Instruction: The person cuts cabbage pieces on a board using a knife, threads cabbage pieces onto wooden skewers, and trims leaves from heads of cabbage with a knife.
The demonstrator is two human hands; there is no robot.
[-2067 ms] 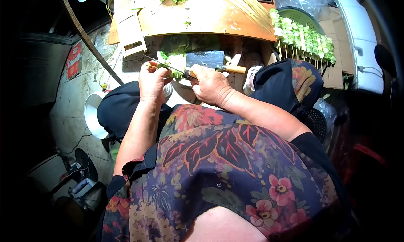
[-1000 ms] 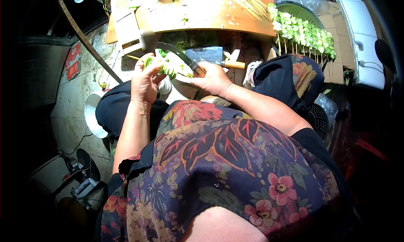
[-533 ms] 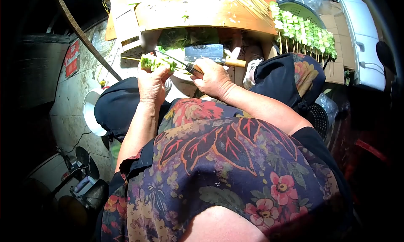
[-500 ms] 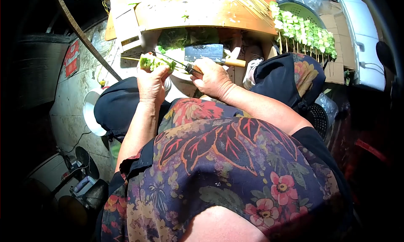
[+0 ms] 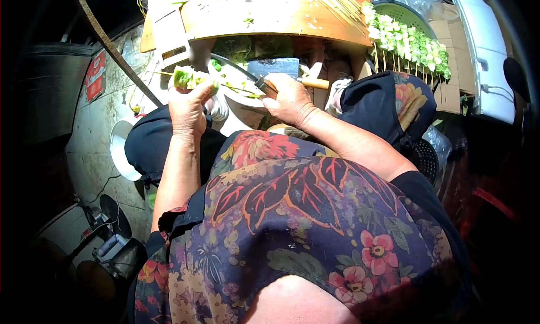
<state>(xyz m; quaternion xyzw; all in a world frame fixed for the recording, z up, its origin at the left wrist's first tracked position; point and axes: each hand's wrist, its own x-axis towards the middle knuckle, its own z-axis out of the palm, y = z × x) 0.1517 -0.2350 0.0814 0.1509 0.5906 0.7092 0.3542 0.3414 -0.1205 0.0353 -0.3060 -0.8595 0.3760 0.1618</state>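
Observation:
My left hand point(image 5: 188, 107) is closed around a vegetable skewer point(image 5: 190, 78) with pale green leafy pieces on it. The stick's thin tip pokes out to the left, and its other end runs toward my right hand. In my right hand point(image 5: 289, 99) is a knife point(image 5: 239, 69), its dark blade slanting up and left, apart from the leaves. My right fingers wrap its handle near that stick end; whether they touch the stick I cannot tell. Just beyond lies a cleaver point(image 5: 273, 68) with a wooden handle, over a white basin point(image 5: 244, 100) holding green scraps.
A wooden table point(image 5: 253, 23) stands ahead with loose bamboo sticks point(image 5: 332, 6) on it. Several finished leafy skewers point(image 5: 405, 39) rest at right by a green colander point(image 5: 402, 11). A white bucket point(image 5: 121, 146) is beside my left knee; a curved strap point(image 5: 109, 48) crosses at left.
My left hand has shifted left with the skewer, away from the knife. The knife blade has swung and shows broader now. My right hand has moved only slightly.

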